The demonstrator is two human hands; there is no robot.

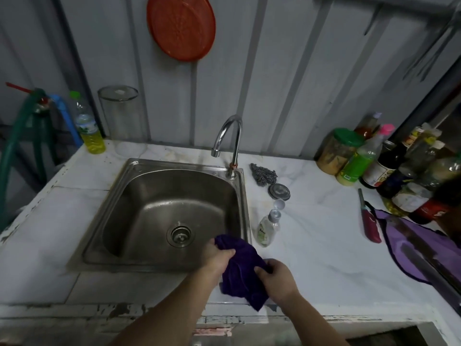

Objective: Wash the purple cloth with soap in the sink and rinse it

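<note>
Gripping the purple cloth (239, 273), both hands overhang the sink (239, 221) rim.

Two bare forearms, no sleeves, bare hands

No legible text. Labels on soap bottle (266, 228) beside sink, and on sauce bottles (381, 168) at right of frame, too blurred to read.

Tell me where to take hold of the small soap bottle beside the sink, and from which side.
Take the soap bottle round its body, below the neck, coming from the right. It stands upright with its flip cap open at the top, so a grip there is poor, and the sink rim lies close on its left.
</note>
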